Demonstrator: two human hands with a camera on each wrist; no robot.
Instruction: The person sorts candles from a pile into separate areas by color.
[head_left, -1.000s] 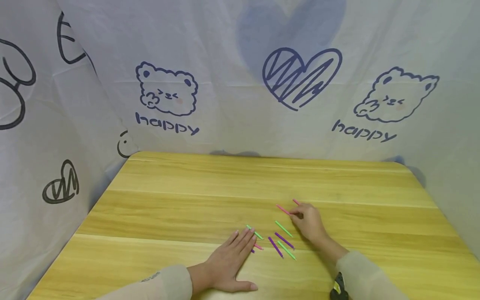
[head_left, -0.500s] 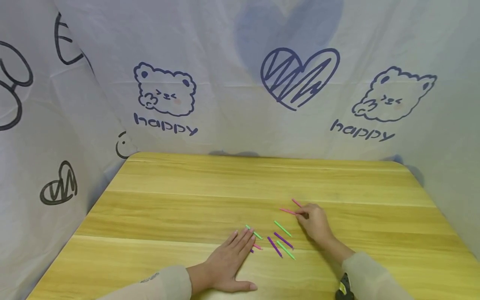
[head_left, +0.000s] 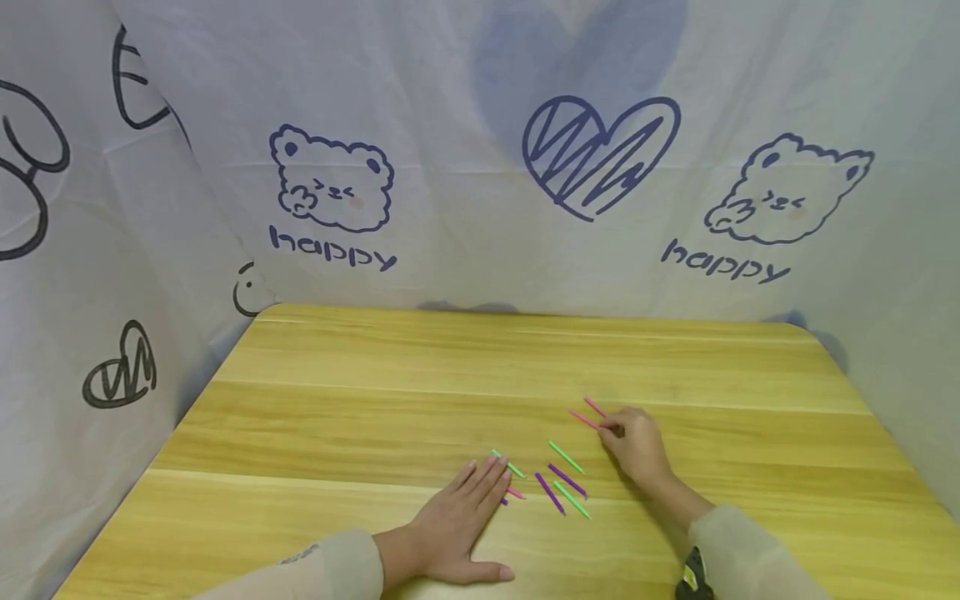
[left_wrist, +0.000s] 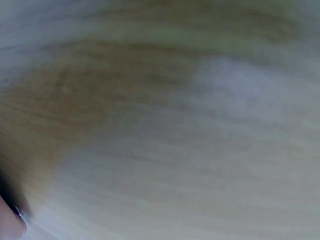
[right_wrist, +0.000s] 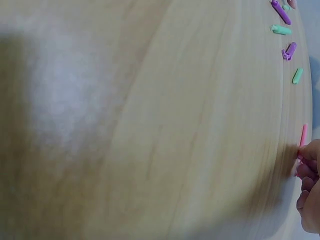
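Note:
My right hand point(head_left: 633, 446) pinches the near end of a thin pink stick point(head_left: 584, 418) between thumb and fingers, over the table. Just behind it lies a second pink stick point(head_left: 595, 407), its near end hidden by the hand. Palm down, my left hand point(head_left: 461, 525) rests on the table with fingers straight and thumb spread. Its fingertips partly cover a green stick point(head_left: 516, 470), a pink stick point(head_left: 516, 493) and a purple stick point(head_left: 504, 502). Between the hands lie two green sticks and two purple sticks point(head_left: 550, 494), all slanted. The right wrist view shows the pinched pink stick point(right_wrist: 303, 134) at its edge.
The wooden table point(head_left: 337, 358) has rounded far corners. A white cloth point(head_left: 465, 225) printed with bears and hearts hangs behind it and at the left. A dark band-like item point(head_left: 693, 575) is at the right sleeve. The left wrist view is mostly blurred table surface.
My right hand has moved slightly right, bringing the pinched pink stick closer to the other pink one. The stick swung flatter, then slanted again. My left hand has stayed in place.

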